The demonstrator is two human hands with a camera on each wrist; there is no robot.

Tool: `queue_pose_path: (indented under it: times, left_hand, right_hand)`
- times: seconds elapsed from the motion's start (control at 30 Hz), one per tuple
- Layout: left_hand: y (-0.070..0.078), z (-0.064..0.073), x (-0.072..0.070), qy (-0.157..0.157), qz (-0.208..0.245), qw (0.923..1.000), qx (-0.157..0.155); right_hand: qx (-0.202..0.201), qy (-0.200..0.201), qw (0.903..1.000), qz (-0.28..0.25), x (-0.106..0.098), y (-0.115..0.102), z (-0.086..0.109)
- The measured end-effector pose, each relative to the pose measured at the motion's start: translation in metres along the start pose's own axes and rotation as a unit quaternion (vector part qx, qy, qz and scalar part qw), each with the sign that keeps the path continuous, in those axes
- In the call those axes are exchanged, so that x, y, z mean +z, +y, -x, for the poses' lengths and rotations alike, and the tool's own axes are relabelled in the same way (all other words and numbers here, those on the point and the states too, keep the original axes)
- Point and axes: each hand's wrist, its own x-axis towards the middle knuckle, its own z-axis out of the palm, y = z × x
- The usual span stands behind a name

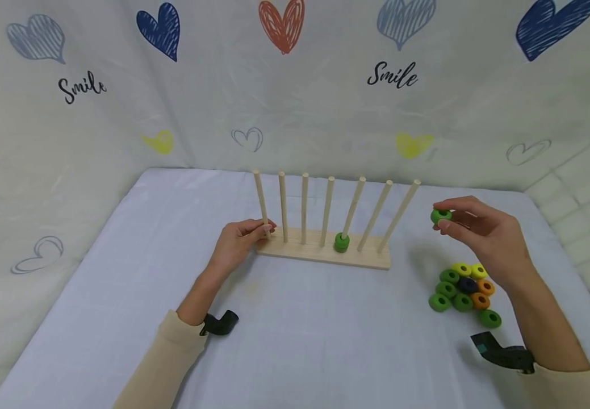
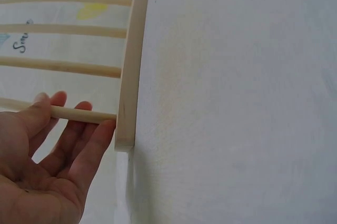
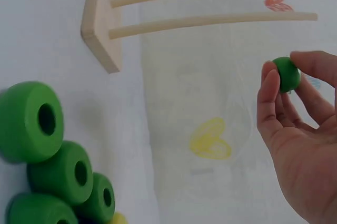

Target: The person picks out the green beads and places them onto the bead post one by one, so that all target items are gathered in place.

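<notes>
A wooden pegboard [image 1: 320,254] with several upright pegs stands toward the back of the table. Two green beads sit stacked at the bottom of the third peg from the right [image 1: 353,207]. My left hand [image 1: 239,241] holds the leftmost peg [image 2: 84,114] near its base, with thumb and fingers about it in the left wrist view. Right of the board and above the tabletop, my right hand [image 1: 486,230] pinches a green bead [image 3: 287,74] between thumb and fingertips. The bead is apart from the pegs.
On the right of the table lies a cluster of loose beads: several green ones [image 1: 446,289], two yellow [image 1: 461,269], two orange [image 1: 480,301] and a dark blue one [image 1: 467,285]. Behind the white tabletop [image 1: 295,341] hangs a heart-printed sheet [image 1: 325,113].
</notes>
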Motion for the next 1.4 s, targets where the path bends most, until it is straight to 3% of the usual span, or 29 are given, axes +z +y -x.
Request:
queue_pose_path:
  times: [0.13,0.3,0.53,1.03,1.3,1.4]
  left_hand:
    - [0.000,0.001,0.000,0.001,-0.005,1.0000,0.002]
    - [-0.002,0.001,-0.002,0.004,-0.008,1.0000,0.000]
    - [-0.004,0.002,-0.003,0.004,-0.004,1.0000,0.001]
    - [-0.002,-0.002,0.003,0.001,-0.007,1.0000,0.005]
    - [-0.001,-0.002,0.002,0.000,-0.005,0.9999,0.009]
    - [0.000,0.000,0.001,0.000,-0.012,0.9999,0.007]
  right_hand:
    - [0.002,0.019,0.9998,0.005,0.003,-0.005,-0.006]
    - [-0.004,0.024,0.9973,-0.070,0.008,-0.012,-0.014]
    - [-0.026,0.036,0.9856,-0.163,0.016,-0.024,-0.023]
    - [-0.118,0.088,0.9696,-0.196,0.026,-0.045,-0.035]
    - [-0.159,0.113,0.9529,-0.232,0.037,-0.052,-0.039]
    - [-0.167,0.112,0.9544,-0.220,0.042,-0.054,-0.041]
